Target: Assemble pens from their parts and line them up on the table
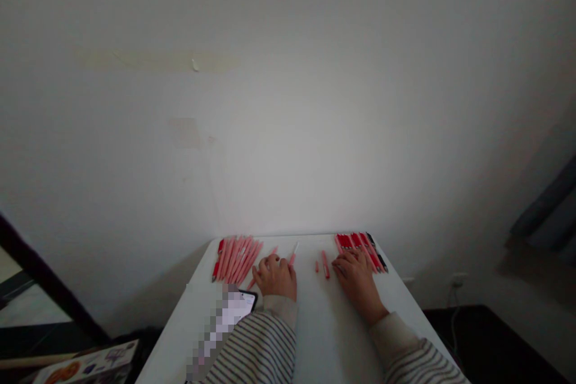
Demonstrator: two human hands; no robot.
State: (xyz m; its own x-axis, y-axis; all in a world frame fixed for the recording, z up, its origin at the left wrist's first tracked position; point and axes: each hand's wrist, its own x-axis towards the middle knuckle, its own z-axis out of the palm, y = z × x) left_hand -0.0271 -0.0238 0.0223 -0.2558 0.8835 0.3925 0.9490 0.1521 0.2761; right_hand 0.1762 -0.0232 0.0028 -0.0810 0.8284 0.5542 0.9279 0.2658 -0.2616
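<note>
My left hand (275, 276) lies low over the table, fingers bent and closed around a slim pink pen (293, 257) whose white tip points toward the wall. Another pink pen runs partly beneath this hand. To its left is a fanned pile of pink pens (236, 258). My right hand (357, 279) rests with fingers stretched over the near edge of a row of red and pink pens (353, 241), gripping nothing that I can see. Left of its fingertips lie a pink-and-red pen part (325, 265) and a tiny pink piece (317, 266).
A phone (240, 303), partly blurred out, lies by my left forearm on the white table (324, 336). Dark-ended red pens (216, 267) flank the left pile. A plain wall (297, 102) stands behind the table. A printed box (90, 366) is at lower left.
</note>
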